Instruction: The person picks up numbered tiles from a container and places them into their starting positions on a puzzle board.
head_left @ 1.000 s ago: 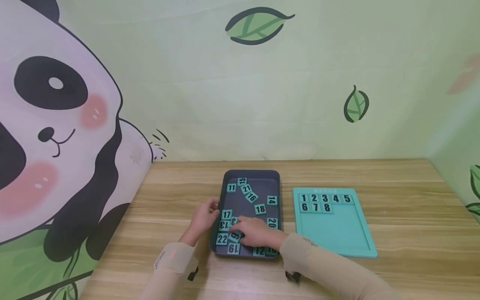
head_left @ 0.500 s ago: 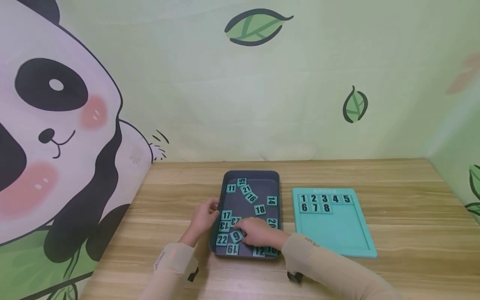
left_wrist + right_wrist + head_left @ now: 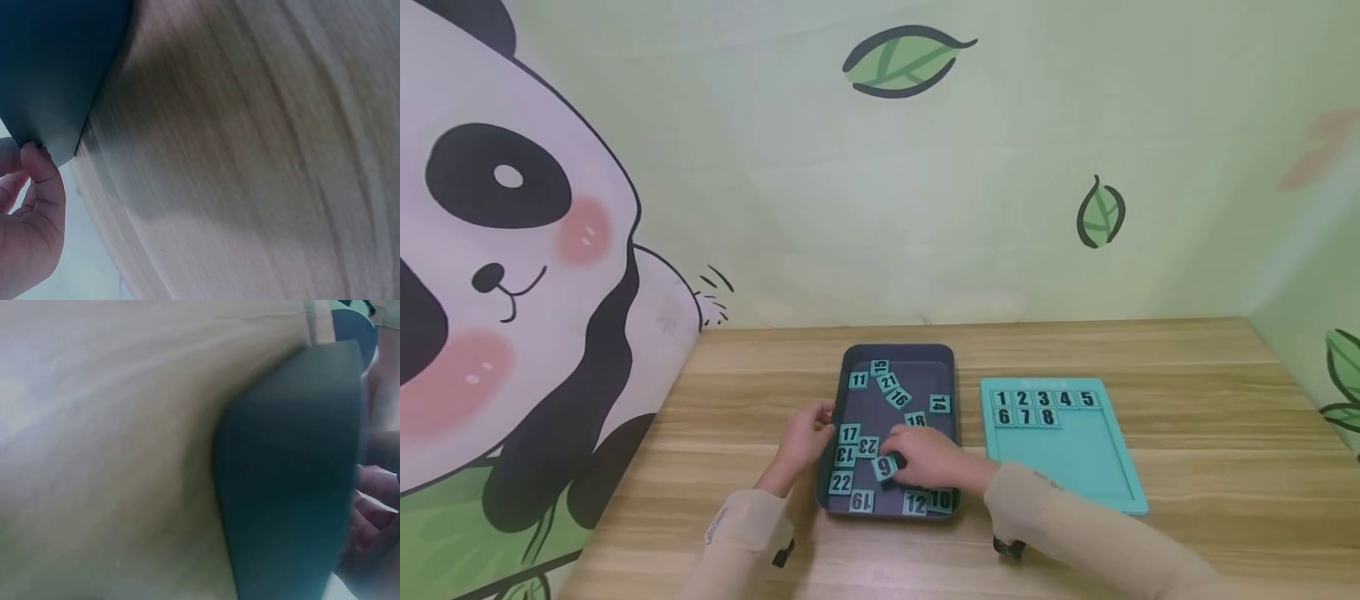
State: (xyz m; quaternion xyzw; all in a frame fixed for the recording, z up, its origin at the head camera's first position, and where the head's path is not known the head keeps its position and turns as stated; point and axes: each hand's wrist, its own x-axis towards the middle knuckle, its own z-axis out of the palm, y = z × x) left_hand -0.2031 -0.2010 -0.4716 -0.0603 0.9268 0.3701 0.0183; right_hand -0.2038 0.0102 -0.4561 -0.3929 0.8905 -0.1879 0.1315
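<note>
A dark tray (image 3: 895, 354) holds several teal number tiles, scattered and turned various ways. At its left rim my left hand (image 3: 805, 437) grips the edge; in the left wrist view, the thumb of that hand (image 3: 37, 225) lies against the tray's outer wall (image 3: 56, 87). Over the tray's lower middle, my right hand (image 3: 928, 457) pinches a number tile marked 9 (image 3: 884, 468), which looks tilted and raised. The right wrist view catches part of that hand (image 3: 378, 494) beyond the tray wall (image 3: 287, 469), so the pinch is hidden there.
To the tray's right lies a teal board (image 3: 1060, 467) with tiles 1 to 5 in its top row and 6 to 8 below. Tile 23 (image 3: 868, 447) and tile 19 (image 3: 862, 501) lie near the right hand. The wooden table (image 3: 1210, 417) meets a printed wall behind.
My right hand has shifted slightly right, bringing tile 9 away from tiles 13 and 22. Tile 23 is now uncovered. The left hand stays at the tray's rim.
</note>
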